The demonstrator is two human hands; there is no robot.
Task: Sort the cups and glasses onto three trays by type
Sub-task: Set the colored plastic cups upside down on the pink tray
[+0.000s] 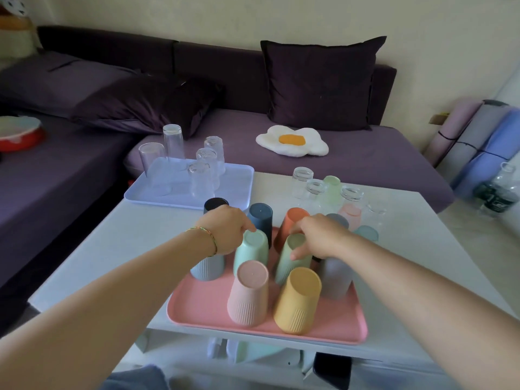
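Okay, only the one head view to go on, so here goes. Sorting looks maybe two-thirds done, I'd guess. The blue tray (157,192) at the back left already has the tall glasses (201,181) standing upside down on it. The pink tray (197,305) up front is filling with plastic cups, also upside down: a pink cup (249,294), a yellow cup (297,301), a grey cup (336,277) and more behind them.

The right hand (320,237) has its thumb and fingers wrapped round the top of the green cup (292,257), which stands on the pink tray. The left hand (225,229) has curled fingers touching the top of the mint cup (251,249) just beside it. Whether it's actually gripping, I can't tell.

What's left: at the back right of the table (126,249), the short glasses (302,178) are mixed with a few pastel cups (332,190). I can't make out a third tray under them.
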